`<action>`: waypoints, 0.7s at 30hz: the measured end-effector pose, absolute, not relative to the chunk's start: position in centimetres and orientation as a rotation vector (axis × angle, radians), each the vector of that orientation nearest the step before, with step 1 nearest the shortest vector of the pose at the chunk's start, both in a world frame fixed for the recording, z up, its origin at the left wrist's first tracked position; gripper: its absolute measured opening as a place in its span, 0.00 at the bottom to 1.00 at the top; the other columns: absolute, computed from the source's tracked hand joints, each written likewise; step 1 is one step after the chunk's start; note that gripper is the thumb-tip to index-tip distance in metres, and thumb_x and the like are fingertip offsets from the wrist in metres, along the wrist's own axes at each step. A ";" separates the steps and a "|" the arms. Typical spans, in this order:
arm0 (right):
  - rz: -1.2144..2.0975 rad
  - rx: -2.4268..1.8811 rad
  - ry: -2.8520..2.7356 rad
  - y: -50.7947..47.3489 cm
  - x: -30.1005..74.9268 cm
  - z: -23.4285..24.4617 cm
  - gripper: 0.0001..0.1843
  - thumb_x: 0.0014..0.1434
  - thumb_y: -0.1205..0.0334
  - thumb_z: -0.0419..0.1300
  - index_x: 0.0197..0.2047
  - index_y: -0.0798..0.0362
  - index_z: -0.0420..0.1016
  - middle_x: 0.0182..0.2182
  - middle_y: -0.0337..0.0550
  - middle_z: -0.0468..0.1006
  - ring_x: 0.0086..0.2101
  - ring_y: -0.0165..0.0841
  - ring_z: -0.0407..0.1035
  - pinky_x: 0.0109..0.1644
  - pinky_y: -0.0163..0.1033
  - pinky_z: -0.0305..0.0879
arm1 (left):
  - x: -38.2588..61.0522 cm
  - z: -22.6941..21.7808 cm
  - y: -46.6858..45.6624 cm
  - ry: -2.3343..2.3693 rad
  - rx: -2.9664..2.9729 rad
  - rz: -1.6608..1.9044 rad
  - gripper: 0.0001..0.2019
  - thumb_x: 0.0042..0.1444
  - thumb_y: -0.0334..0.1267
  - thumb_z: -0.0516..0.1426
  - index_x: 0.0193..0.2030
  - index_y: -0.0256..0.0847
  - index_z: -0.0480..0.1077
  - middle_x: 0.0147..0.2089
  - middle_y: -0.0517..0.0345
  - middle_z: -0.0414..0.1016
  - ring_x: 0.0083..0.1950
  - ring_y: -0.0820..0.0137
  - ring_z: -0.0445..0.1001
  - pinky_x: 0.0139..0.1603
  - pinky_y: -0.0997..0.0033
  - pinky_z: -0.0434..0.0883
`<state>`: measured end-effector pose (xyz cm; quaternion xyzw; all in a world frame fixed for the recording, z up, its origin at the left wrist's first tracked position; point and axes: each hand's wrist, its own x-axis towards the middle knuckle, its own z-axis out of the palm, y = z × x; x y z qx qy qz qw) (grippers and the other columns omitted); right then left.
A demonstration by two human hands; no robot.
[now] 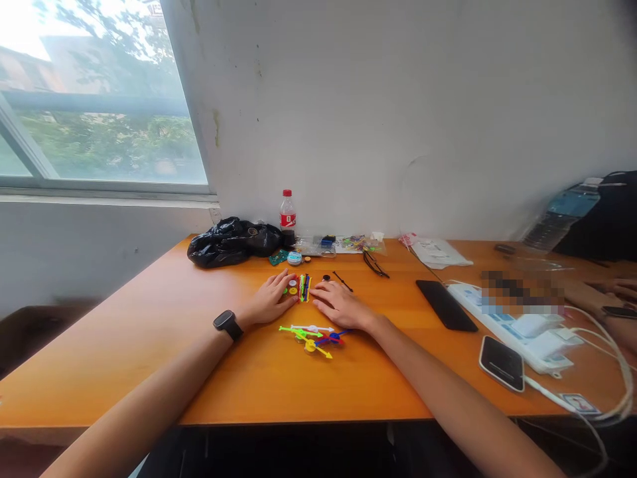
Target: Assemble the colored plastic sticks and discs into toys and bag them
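Observation:
My left hand (273, 297) lies flat on the orange table (149, 345), fingers stretched out, its tips beside small round coloured discs (292, 288). A black watch (227, 324) sits on that wrist. My right hand (339, 304) also rests flat, fingers extended toward a short row of coloured sticks (304, 287) lying between the two hands. Neither hand holds anything. Nearer to me lies a loose pile of coloured plastic pieces (313, 335), green, white, yellow, blue and red.
A black plastic bag (229, 240), a red-capped bottle (287, 214), small clear packets (343, 244) and glasses (374, 264) line the wall. To the right lie a dark phone (446, 304), a second phone (501, 362), a white power strip (527, 332) with cables, and another person's hand (620, 289).

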<state>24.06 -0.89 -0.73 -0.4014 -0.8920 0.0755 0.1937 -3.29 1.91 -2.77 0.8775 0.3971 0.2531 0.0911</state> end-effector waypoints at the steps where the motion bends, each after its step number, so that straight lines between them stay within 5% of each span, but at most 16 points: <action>1: 0.212 -1.134 -2.502 -0.8 24.0 -0.8 0.22 0.75 0.52 0.53 0.65 0.45 0.77 0.60 0.50 0.77 0.60 0.46 0.67 0.68 0.56 0.62 | -3.3 -2.8 2.0 1.200 2.612 0.719 0.27 0.72 0.53 0.52 0.72 0.43 0.61 0.75 0.41 0.62 0.78 0.48 0.56 0.75 0.43 0.60; 10: 0.160 -1.092 -2.357 -0.1 24.2 -0.1 0.19 0.72 0.59 0.58 0.64 0.50 0.76 0.54 0.51 0.78 0.55 0.42 0.70 0.64 0.48 0.66 | -3.1 -2.4 2.3 1.264 2.593 0.646 0.27 0.73 0.53 0.51 0.73 0.44 0.62 0.78 0.42 0.59 0.80 0.48 0.54 0.76 0.44 0.60; 15: 0.027 -1.452 -2.178 1.0 26.6 -0.1 0.15 0.69 0.63 0.61 0.58 0.54 0.78 0.52 0.54 0.78 0.53 0.45 0.70 0.60 0.47 0.66 | -3.2 -2.4 2.0 1.188 2.580 0.698 0.26 0.74 0.56 0.47 0.72 0.48 0.63 0.77 0.47 0.60 0.81 0.50 0.49 0.77 0.42 0.58; 21: 0.033 -1.667 -2.227 1.6 27.6 -0.6 0.11 0.69 0.70 0.57 0.47 0.55 0.82 0.46 0.52 0.81 0.49 0.42 0.73 0.54 0.41 0.65 | -3.0 -2.3 1.9 1.256 2.553 0.575 0.31 0.74 0.59 0.46 0.77 0.48 0.55 0.81 0.46 0.49 0.83 0.49 0.43 0.79 0.41 0.52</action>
